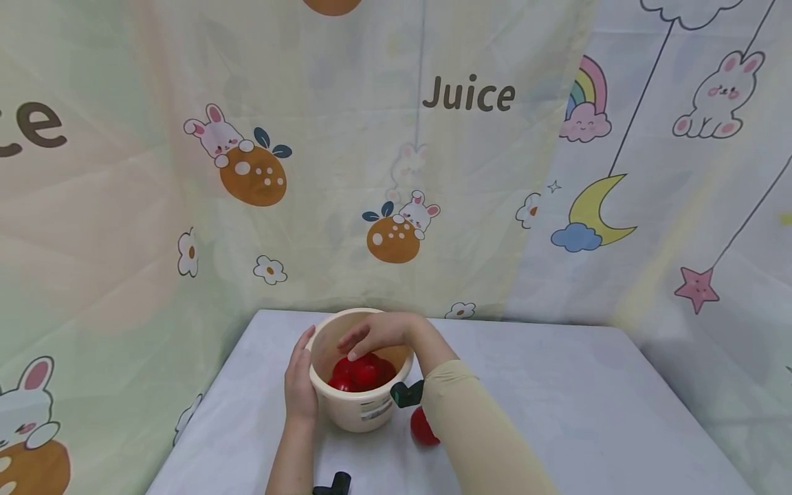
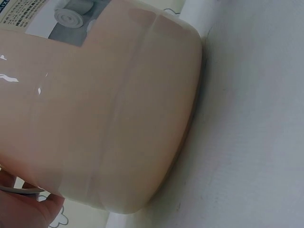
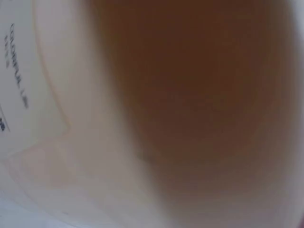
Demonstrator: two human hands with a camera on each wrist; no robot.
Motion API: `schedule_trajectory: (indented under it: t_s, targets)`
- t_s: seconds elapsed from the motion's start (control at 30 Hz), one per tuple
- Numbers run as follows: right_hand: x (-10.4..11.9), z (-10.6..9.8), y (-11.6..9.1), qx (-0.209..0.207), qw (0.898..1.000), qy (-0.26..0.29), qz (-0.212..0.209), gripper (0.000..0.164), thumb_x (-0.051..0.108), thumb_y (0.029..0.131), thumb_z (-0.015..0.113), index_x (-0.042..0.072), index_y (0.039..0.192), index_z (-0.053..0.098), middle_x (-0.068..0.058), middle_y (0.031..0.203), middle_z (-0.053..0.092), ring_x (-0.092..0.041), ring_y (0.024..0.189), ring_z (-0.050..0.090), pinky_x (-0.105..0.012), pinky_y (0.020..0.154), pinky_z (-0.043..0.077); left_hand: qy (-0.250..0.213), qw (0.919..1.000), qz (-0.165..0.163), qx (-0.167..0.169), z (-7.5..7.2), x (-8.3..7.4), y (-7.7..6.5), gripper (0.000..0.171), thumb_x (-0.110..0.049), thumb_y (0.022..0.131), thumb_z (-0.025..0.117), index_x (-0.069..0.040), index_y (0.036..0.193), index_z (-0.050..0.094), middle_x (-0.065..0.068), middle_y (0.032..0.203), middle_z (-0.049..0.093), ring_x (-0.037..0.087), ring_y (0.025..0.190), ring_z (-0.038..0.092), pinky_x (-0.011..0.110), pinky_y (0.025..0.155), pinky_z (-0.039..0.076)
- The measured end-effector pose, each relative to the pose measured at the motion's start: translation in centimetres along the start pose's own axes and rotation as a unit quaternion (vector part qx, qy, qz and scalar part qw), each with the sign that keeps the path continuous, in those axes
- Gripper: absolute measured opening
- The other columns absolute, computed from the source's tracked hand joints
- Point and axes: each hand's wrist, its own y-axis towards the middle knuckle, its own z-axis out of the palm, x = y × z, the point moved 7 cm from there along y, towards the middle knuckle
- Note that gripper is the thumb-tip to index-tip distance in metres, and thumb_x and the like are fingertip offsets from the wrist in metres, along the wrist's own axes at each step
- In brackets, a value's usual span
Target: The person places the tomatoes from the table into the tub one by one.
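Observation:
A cream plastic bucket (image 1: pixel 361 412) with a printed label stands upright on the table. Several glossy red round things, like apples or tomatoes (image 1: pixel 365 372), lie inside it. My left hand (image 1: pixel 300 385) holds the bucket at its left side, fingertips up near the rim; in the left wrist view its fingers (image 2: pixel 23 206) are at a thin curved strip beside the bucket wall. Over the bucket's mouth, my right hand (image 1: pixel 386 330) reaches in from the right with loosely bent fingers, fingertips right above the red things. The right wrist view shows mostly bucket wall (image 3: pixel 95 156) and a dark blur.
Another red round thing (image 1: pixel 423 427) sits on the white-covered table (image 1: pixel 588 412), right of the bucket and partly behind the right sleeve (image 1: pixel 476 419). A printed curtain (image 1: pixel 328 206) hangs behind and on both sides. Black wrist mounts (image 1: pixel 407 394) sit on both wrists.

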Motion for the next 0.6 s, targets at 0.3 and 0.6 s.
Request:
schedule_trajectory:
  t_s: [0.3, 0.6]
  targets:
    - [0.2, -0.2, -0.4, -0.014, 1.0, -0.015, -0.002, 0.042, 0.028, 0.086, 0.075, 0.024, 0.127, 0.067, 0.008, 0.122, 0.067, -0.013, 0.118, 0.056, -0.041, 0.096, 0.055, 0.004, 1.0, -0.002, 0.001, 0.0, 0.1, -0.1, 0.045, -0.052, 0.103, 0.034, -0.043, 0.146, 0.042, -0.016, 0.152, 0.042, 0.017, 0.143, 0.035, 0.058, 0.114, 0.035]
    - [0.7, -1.7, -2.7, -0.06, 0.993, -0.102, -0.018, 0.04, 0.039, 0.087, 0.071, 0.037, 0.127, 0.066, 0.018, 0.121, 0.066, -0.01, 0.121, 0.056, -0.043, 0.099, 0.052, -0.011, 0.9999, -0.006, 0.005, 0.1, -0.1, 0.0, 0.04, -0.051, 0.103, 0.034, -0.048, 0.142, 0.044, -0.017, 0.151, 0.042, 0.015, 0.142, 0.036, 0.056, 0.114, 0.036]
